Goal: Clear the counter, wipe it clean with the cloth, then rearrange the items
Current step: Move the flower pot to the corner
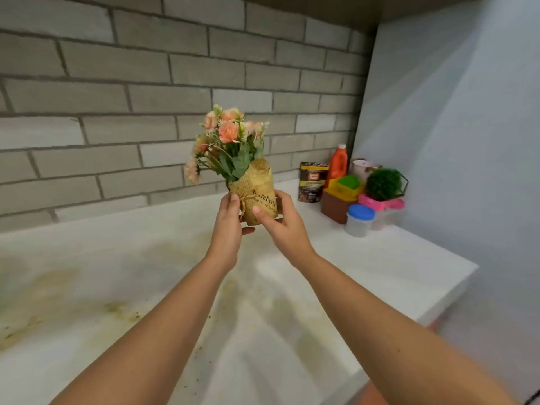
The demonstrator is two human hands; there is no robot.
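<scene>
- Two bare forearms reach forward from the bottom edge over a white counter (380, 258), whose near and left parts carry yellow-brown smears and dark crumbs.
- Both hands meet over the middle of the counter: the left hand (229, 223) grips the left side of a bouquet (233, 147) at its twine bow, and the right hand (282, 226) wraps the right side, thumb across the front of the paper.
- The bouquet, peach-pink flowers with green leaves in tan paper, stands upright in that grip, its base seemingly just above the counter.
- Dark print on the paper is partly covered; "rePrint" can be read, with a smaller line below that includes "CO.,LTD".
- Beyond, in the far right corner, a group of items stands close together: a clear jar with a blue lid (360, 219) nearest, a brown box (334, 209) under a yellow tub (344, 187) with something green on top, and a container with a pink lid (382, 204).
- Behind these are a round green plant (384, 184) in a black wire frame, a pale cup (361, 168), an orange bottle (338, 162) and a dark pouch (312, 182) whose label is too small to read.
- A grey brick wall (146, 97) runs along the back; a pale blue wall (453, 127) closes the right side.
</scene>
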